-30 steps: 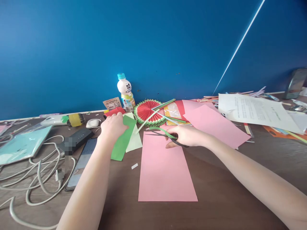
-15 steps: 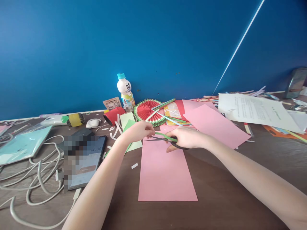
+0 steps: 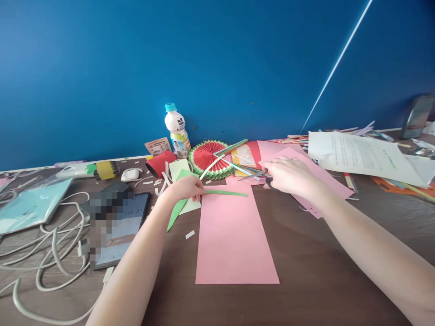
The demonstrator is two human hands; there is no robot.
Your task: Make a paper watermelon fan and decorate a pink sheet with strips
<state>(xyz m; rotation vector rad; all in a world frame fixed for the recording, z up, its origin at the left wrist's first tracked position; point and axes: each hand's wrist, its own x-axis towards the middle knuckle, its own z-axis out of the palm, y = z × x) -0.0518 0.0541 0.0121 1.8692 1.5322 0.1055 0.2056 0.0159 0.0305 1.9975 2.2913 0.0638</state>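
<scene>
My left hand [image 3: 185, 188] pinches one end of a thin green paper strip [image 3: 227, 193] that lies across the top of a pink paper sheet [image 3: 233, 240] on the brown table. A larger green paper piece [image 3: 177, 209] pokes out under that hand. My right hand [image 3: 288, 174] is closed over scissors [image 3: 254, 175], whose blades point left, above a second pink sheet [image 3: 306, 174] further back. A red and green pleated paper fan [image 3: 209, 158] lies behind the strip.
A white bottle with a teal cap [image 3: 176, 131] stands by the blue wall. A phone [image 3: 118, 226], white cables [image 3: 47, 253] and a teal pouch [image 3: 30, 203] lie left. A printed white sheet [image 3: 360, 156] and paper scraps lie right.
My left hand moved from the green paper to the strip and now holds its end. My right hand carried the scissors away from the strip, back and to the right.
</scene>
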